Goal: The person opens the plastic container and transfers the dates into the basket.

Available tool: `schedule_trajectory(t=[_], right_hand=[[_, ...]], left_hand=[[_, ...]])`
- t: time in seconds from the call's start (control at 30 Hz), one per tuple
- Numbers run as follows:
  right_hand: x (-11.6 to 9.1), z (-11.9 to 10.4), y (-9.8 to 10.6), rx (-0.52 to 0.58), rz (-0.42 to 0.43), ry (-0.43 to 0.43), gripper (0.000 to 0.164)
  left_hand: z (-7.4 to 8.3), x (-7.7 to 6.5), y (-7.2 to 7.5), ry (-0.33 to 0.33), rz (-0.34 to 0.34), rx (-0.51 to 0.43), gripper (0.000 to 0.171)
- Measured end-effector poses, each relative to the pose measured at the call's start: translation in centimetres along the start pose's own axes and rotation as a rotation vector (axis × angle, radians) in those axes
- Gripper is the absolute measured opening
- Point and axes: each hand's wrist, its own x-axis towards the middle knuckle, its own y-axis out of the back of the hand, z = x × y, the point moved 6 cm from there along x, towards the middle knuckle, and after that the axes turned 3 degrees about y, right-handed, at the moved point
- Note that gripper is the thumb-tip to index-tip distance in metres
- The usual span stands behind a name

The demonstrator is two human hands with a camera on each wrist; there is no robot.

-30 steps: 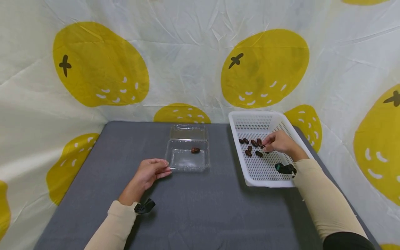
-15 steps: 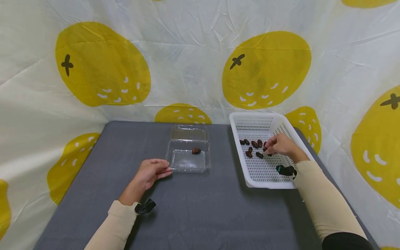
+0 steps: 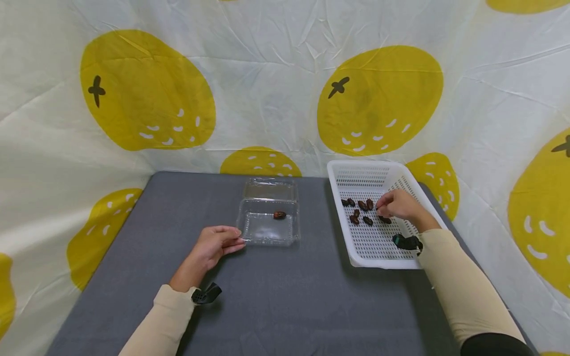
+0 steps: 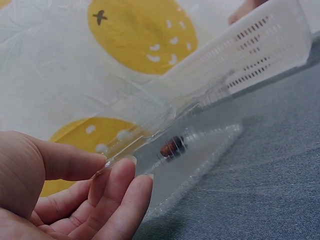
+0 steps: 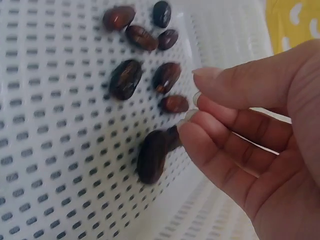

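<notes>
An opened clear plastic clamshell box [image 3: 267, 240] lies on the table, with one brown dried date [image 3: 279, 215] inside. My left hand [image 3: 218, 246] pinches the box's near left corner between thumb and fingers; the left wrist view shows the thin rim in that grip. Over the white perforated basket [image 3: 343, 232], my right hand [image 3: 403, 206] reaches down with bent fingers. Its fingertips are just above or beside several dates [image 5: 125, 80]. In the right wrist view, one long date [image 5: 152, 157] lies by the fingertips, another is partly hidden behind them, and no date shows between thumb and fingers.
The basket stands at the table's back right, its rim raised around the dates. The clamshell's lid [image 3: 270, 189] is folded back toward the rear edge. A grey cloth [image 3: 285, 301] covers the table. Behind hangs a pale curtain [image 3: 267, 89] with yellow fruit prints.
The right hand has shifted slightly among the dates. A date left of its fingers has moved a little left and turned; another now shows under the fingers. The left hand keeps its grip.
</notes>
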Motion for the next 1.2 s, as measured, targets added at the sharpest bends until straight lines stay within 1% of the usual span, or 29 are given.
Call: schedule_trajectory(t=[0.1,0.23,0.37,0.6,0.8,1.03,1.2], right_hand=[[0.0,-1.6,0.3,0.010,0.023,0.044,0.029],[0.0,-3.9,0.5,0.054,0.038,0.094,0.028],[0.2,-6.1,0.4,0.100,0.049,0.135,0.028],[0.4,-9.5,0.0,0.181,0.042,0.204,0.031],[0.5,-12.0,-0.4,0.240,0.049,0.279,0.030],[0.8,-14.4,-1.5,0.264,0.028,0.314,0.027],[1.4,-16.0,-2.7,0.259,0.009,0.330,0.024]], left_hand=[[0.0,0.1,0.2,-0.005,-0.001,-0.019,0.015],[0.0,0.2,0.3,-0.009,0.001,-0.019,0.014],[-0.1,0.2,0.4,-0.006,0.002,-0.024,0.017],[-0.1,0.1,0.2,-0.001,0.013,-0.011,0.007],[0.0,0.0,0.1,-0.003,0.010,-0.004,0.012],[0.0,0.0,0.1,-0.009,0.016,0.009,0.009],[0.0,0.1,0.1,-0.012,0.021,0.018,0.021]])
